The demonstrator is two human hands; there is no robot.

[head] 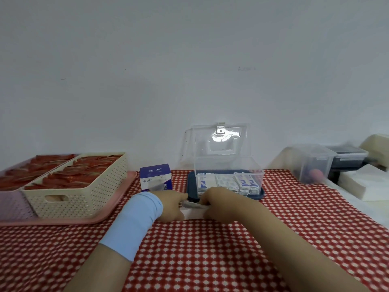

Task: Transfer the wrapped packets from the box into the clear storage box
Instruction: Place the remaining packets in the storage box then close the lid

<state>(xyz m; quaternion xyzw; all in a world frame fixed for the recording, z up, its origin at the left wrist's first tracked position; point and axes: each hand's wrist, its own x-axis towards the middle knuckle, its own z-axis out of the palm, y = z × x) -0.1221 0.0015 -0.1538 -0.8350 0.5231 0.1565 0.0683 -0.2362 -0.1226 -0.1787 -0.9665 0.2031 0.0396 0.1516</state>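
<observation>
Two hands meet over the red checked tablecloth [210, 260], and from my remote seat the geometry is simple. Behind them, the clear storage box [228, 171] stands open on a dark blue tray [261, 194], rows of wrapped packets [227, 182] already upright inside. My left hand [170, 205] and right hand [219, 204] hold a white box [194, 213] between them, its long axis running left to right. Right fingers [205, 202] curl closed on a bundle of packets [192, 205] at its top. I judge the right hand nearer: straight ahead, slightly up.
</observation>
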